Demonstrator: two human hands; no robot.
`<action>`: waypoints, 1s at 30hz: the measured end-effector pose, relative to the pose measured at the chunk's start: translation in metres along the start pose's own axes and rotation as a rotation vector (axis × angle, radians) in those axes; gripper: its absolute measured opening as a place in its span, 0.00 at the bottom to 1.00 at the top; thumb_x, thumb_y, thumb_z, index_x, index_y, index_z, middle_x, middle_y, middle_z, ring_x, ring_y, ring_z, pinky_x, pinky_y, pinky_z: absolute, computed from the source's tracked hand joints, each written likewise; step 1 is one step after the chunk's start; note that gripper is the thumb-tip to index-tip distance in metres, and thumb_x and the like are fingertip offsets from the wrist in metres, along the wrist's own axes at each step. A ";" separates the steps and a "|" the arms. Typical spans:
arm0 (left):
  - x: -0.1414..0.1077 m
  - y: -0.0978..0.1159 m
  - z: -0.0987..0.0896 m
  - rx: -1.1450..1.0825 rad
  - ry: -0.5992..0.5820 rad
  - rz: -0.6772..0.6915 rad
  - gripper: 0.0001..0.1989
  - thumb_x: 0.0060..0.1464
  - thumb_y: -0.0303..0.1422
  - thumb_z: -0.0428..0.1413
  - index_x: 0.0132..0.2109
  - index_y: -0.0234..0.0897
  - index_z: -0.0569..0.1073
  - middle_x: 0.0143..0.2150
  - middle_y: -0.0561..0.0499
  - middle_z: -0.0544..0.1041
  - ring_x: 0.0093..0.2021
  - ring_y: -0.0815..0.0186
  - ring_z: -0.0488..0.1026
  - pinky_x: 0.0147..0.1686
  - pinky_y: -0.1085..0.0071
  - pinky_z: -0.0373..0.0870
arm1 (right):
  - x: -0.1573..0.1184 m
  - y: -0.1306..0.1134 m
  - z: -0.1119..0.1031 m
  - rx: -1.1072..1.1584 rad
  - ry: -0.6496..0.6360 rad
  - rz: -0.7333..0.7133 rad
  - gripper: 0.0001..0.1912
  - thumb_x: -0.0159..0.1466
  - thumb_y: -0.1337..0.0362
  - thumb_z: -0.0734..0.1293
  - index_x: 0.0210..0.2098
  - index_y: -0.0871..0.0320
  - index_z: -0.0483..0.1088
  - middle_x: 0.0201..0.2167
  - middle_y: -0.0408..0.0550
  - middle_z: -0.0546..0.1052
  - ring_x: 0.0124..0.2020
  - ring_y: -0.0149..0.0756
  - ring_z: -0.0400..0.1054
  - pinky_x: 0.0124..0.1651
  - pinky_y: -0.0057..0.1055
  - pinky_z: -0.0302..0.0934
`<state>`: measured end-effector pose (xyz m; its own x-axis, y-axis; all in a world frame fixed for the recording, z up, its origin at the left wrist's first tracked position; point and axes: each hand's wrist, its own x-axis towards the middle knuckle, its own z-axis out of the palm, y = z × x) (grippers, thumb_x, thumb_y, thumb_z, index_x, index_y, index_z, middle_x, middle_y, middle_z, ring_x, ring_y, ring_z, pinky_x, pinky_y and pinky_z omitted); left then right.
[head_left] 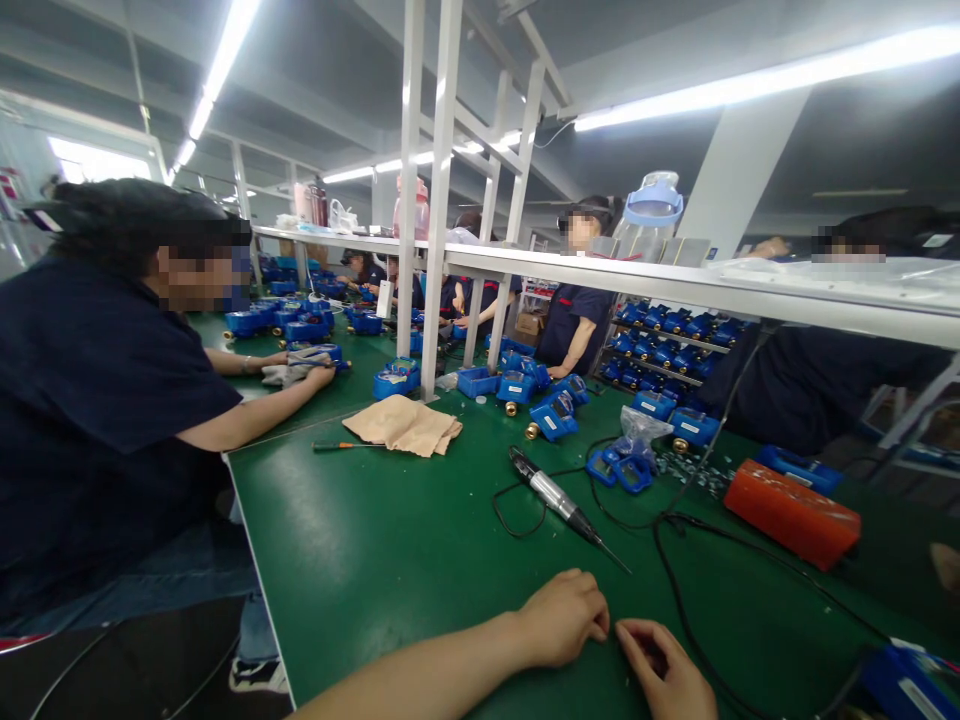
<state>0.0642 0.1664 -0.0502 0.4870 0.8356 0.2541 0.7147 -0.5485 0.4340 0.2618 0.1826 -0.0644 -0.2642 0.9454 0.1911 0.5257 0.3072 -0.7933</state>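
Observation:
Low on the green tabletop, my left hand point(564, 615) rests with its fingers curled in and the thumb side turned toward my other hand. Just to its right is my right hand point(667, 672), its thumb and fingers bent together. A small gap separates the two hands. Whatever either hand may hold is hidden inside the fingers. An electric screwdriver point(553, 495) lies beyond my left hand, its thin bit pointing back toward my hands. A blue meter-like device point(911, 685) sits partly in view at the lower right corner.
A tan cloth point(405, 425) and a screwdriver point(345, 446) lie left of centre. Blue devices with brass fittings point(553, 415), blue frames point(619, 468), a bag of small clear parts point(643, 428) and an orange box point(793, 512) stand beyond. Black cables cross the right. A co-worker point(112, 340) sits left.

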 end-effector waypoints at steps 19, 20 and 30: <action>0.000 0.002 0.001 -0.008 0.026 -0.015 0.08 0.60 0.34 0.55 0.42 0.33 0.73 0.42 0.48 0.73 0.48 0.61 0.71 0.48 0.58 0.71 | -0.005 -0.019 -0.001 -0.006 0.049 0.022 0.21 0.54 0.44 0.64 0.30 0.56 0.75 0.31 0.48 0.78 0.32 0.40 0.73 0.36 0.29 0.65; 0.000 0.002 0.001 -0.008 0.028 -0.016 0.08 0.60 0.34 0.55 0.42 0.33 0.73 0.42 0.48 0.73 0.47 0.61 0.71 0.48 0.58 0.71 | -0.005 -0.019 -0.001 -0.006 0.049 0.023 0.22 0.54 0.44 0.64 0.30 0.56 0.75 0.31 0.48 0.78 0.32 0.41 0.73 0.36 0.30 0.65; 0.000 0.002 0.002 -0.020 0.040 -0.016 0.07 0.60 0.33 0.55 0.41 0.33 0.72 0.42 0.48 0.73 0.46 0.61 0.71 0.47 0.58 0.71 | -0.005 -0.017 0.000 0.000 0.045 0.032 0.22 0.54 0.43 0.63 0.30 0.55 0.74 0.31 0.48 0.77 0.33 0.41 0.73 0.37 0.32 0.64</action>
<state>0.0668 0.1656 -0.0512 0.4549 0.8449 0.2814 0.7118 -0.5349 0.4553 0.2543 0.1724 -0.0517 -0.2102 0.9587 0.1914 0.5337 0.2766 -0.7992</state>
